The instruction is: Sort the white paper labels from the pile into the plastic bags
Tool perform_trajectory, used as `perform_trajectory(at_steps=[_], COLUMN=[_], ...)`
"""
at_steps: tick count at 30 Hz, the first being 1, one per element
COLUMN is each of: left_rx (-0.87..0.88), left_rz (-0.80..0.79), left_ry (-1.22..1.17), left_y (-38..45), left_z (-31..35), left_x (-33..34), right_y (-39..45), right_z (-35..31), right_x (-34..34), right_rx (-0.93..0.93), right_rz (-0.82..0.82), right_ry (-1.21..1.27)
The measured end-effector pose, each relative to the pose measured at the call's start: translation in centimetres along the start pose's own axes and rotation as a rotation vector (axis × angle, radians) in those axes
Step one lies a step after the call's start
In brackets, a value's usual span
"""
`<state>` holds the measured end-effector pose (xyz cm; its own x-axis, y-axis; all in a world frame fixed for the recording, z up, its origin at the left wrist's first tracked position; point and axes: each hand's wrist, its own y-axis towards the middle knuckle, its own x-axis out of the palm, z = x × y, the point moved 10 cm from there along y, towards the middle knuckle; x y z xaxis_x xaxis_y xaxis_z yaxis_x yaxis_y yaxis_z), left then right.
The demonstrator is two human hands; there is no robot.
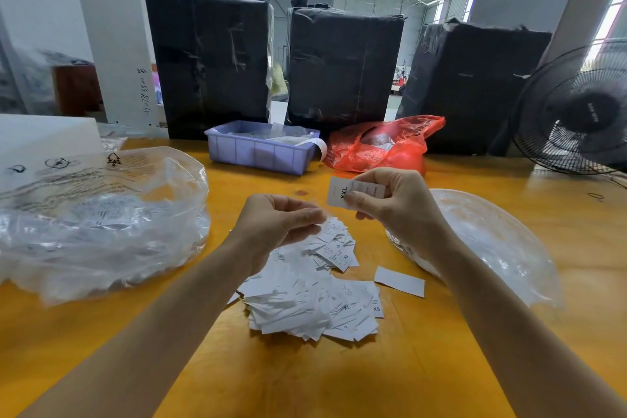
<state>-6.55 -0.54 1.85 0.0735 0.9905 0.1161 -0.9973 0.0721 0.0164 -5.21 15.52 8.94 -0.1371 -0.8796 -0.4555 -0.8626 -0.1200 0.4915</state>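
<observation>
Here, between two clear plastic bags (101, 224) at the desk's (339, 377) side edges, the right hand (393, 200) pinches an "XXL" label (342, 192) above the pile (315, 295), while the left hand's (274, 224) curled fingers appear to pinch another, blurred.

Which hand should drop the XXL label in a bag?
Probably the right hand: it already pinches the XXL label, and a clear bag lies right beside it.

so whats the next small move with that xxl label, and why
Probably carry the XXL label, pinched in the right hand, to one of the clear bags; which takes XXL can't be told. It is already lifted off the pile.
</observation>
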Motion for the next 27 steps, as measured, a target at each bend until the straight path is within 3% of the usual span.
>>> perform_trajectory(at_steps=[16, 27], left_rx=[0.002, -0.083], left_rz=[-0.049, -0.109], left_ry=[0.043, -0.01], left_y=[-0.3, -0.4], left_z=[0.3, -0.2], left_x=[0.8, 1.2], right_y=[-0.2, -0.2], right_z=[-1.2, -0.9], right_x=[0.5, 1.1], right_rx=[-0.084, -0.065], right_rz=[0.022, -0.062], right_ry=[-0.14, -0.126])
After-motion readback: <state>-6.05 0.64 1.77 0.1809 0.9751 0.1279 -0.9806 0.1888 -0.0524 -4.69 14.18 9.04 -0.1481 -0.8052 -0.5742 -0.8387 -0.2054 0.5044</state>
